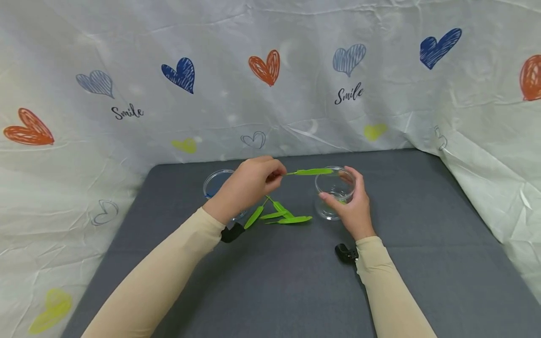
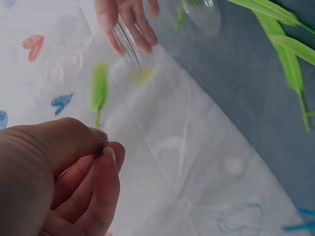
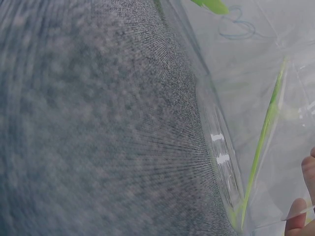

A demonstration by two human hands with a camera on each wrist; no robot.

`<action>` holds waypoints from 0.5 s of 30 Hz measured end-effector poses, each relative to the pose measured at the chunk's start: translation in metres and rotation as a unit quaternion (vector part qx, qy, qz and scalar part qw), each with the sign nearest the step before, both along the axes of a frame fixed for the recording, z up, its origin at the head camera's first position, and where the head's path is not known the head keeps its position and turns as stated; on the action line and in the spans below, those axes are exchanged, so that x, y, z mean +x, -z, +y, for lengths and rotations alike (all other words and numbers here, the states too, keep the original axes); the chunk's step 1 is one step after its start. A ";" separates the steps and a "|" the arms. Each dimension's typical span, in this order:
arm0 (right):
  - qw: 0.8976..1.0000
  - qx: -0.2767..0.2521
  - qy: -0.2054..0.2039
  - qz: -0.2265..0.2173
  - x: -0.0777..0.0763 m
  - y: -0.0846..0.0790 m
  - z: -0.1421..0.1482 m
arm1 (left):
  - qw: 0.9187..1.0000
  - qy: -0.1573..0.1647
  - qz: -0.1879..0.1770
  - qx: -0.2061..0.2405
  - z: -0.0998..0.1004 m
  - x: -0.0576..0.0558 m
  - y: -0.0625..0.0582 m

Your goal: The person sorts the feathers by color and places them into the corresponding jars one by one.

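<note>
In the head view my left hand [image 1: 255, 180] pinches the thin stem of a green artificial leaf [image 1: 314, 172] between thumb and fingertips. The leaf lies sideways over the mouth of a clear jar [image 1: 327, 206]. My right hand [image 1: 357, 202] grips that jar round its side, thumb in front. The right wrist view shows a green stem [image 3: 266, 128] apparently behind the clear wall. In the left wrist view the pinched leaf [image 2: 100, 88] points away from my fingertips. Several more green leaves [image 1: 296, 219] lie loosely on the cloth between the jars.
Behind my left forearm stands a second clear jar [image 1: 217, 178], partly hidden, with something blue in it. A dark grey cloth [image 1: 291, 281] covers the table. White sheeting [image 1: 304, 108] with printed hearts hangs behind and at both sides.
</note>
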State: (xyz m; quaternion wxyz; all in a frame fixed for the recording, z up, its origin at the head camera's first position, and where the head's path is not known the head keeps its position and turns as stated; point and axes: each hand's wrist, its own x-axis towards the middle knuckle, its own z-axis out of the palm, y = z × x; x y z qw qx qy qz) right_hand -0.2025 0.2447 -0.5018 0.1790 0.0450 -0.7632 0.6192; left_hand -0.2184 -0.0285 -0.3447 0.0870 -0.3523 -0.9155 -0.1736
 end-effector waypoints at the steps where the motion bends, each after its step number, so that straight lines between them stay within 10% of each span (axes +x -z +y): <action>1: 1.000 0.000 0.000 0.000 0.000 0.000 0.001 | 1.000 0.005 0.002 -0.008 0.006 -0.001 0.000; 15: 1.000 0.001 -0.003 -0.009 -0.004 0.002 0.003 | 0.995 0.040 0.040 -0.078 0.061 -0.012 0.008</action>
